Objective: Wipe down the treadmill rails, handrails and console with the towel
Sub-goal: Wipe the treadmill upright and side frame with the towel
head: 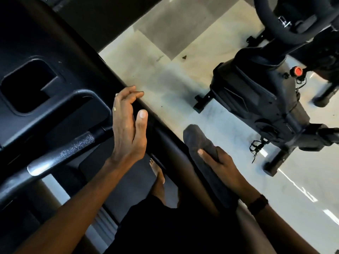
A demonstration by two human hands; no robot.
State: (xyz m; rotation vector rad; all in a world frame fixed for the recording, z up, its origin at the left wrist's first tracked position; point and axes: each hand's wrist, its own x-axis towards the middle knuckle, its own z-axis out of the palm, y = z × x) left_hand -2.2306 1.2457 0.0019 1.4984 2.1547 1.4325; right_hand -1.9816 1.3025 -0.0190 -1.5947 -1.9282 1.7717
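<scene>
A dark towel (200,143) is held in the right hand (222,165), right of centre in the frame, with the thumb laid across the cloth and the fingers curled round it from beneath. The towel is wrapped over the right handrail (165,136), a dark bar whose long axis runs diagonally from the upper left of centre down toward the lower right. One end of the cloth is seen bunched past the thumb toward the upper left; the other end trails along the bar toward a dark watch (257,204) on the wrist.

The left hand (128,125) is held spread and empty at centre frame, fingers relaxed and thumb apart, just beside the rail where it joins the console (55,57); whether the fingertips touch the rail cannot be told. The unwiped stretch of rail is judged to lie up-left of the towel, between the two hands, so a stroke along the bar's axis toward the console would be called for, and the right hand is the one placed for it.

A rectangular recess (27,87) is set into the console at the left of the frame; nothing can be made out inside it, since it is in shadow. A silver-ended grip bar (60,154) crosses the lower left. An exercise bike (260,99) with a red knob (298,71) stands on the pale floor (165,70) in the upper right, well apart from the rail.
</scene>
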